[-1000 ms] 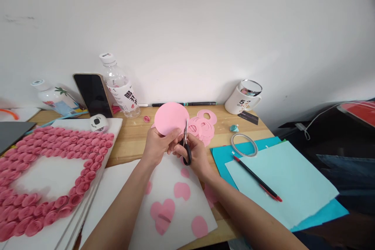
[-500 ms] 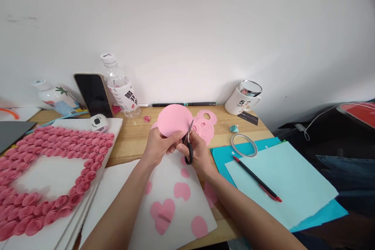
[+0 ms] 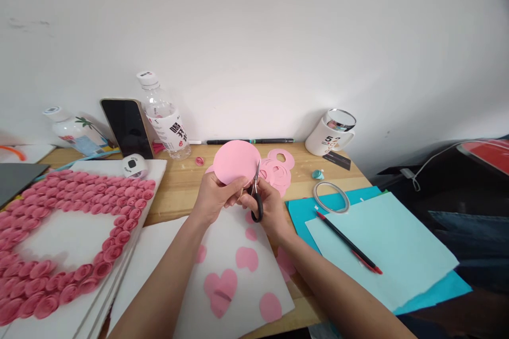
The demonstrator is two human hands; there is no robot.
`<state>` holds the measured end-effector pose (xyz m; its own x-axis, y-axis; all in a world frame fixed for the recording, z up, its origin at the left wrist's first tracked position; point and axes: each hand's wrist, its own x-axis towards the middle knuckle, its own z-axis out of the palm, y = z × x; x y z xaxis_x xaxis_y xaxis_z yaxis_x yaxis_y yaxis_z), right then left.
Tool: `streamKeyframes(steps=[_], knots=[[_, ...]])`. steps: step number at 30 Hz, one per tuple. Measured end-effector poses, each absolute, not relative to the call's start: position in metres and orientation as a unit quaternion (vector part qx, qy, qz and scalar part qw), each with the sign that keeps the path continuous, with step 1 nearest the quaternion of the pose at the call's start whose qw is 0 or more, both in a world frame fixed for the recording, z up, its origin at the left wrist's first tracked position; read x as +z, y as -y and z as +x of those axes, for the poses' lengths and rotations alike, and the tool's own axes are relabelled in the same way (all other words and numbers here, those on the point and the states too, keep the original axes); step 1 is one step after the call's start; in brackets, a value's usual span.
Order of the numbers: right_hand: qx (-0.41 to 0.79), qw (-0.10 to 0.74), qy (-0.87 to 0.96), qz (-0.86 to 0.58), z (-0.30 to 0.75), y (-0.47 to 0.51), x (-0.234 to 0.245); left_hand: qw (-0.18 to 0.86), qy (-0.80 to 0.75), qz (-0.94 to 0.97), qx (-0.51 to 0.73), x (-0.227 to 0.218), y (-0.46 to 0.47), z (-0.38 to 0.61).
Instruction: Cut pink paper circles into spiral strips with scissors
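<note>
My left hand (image 3: 217, 197) pinches the lower edge of a pink paper circle (image 3: 235, 161) and holds it up above the wooden desk (image 3: 181, 190). My right hand (image 3: 269, 209) grips small black-handled scissors (image 3: 255, 195), whose blades touch the circle's right edge. Behind the circle lies a pile of pink spiral-cut paper circles (image 3: 279, 168). Under my forearms is a white sheet (image 3: 234, 270) with pink paper scraps and heart shapes on it.
At left, a white board (image 3: 71, 238) carries rows of pink paper roses. Along the wall stand a phone (image 3: 127, 127), two bottles (image 3: 163, 116), pens and a white mug (image 3: 333, 132). At right are blue paper sheets (image 3: 382, 243), a tape ring (image 3: 331, 196) and a red-and-black pen (image 3: 350, 243).
The pink circle has turned a little in my left hand and shifted slightly right. The scissors have stayed at its right edge, their blades tilting and then straightening.
</note>
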<state>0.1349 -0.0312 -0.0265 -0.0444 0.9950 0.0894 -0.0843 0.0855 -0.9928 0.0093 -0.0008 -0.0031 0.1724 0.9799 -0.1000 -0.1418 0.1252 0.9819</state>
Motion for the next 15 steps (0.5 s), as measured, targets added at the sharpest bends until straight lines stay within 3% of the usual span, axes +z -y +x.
streamKeyframes(steps=[15], knots=[[0.546, 0.517, 0.477, -0.455, 0.1315, 0.0320, -0.0258, 0.607, -0.451, 0.466, 0.458, -0.0018, 0.0010, 0.0105]])
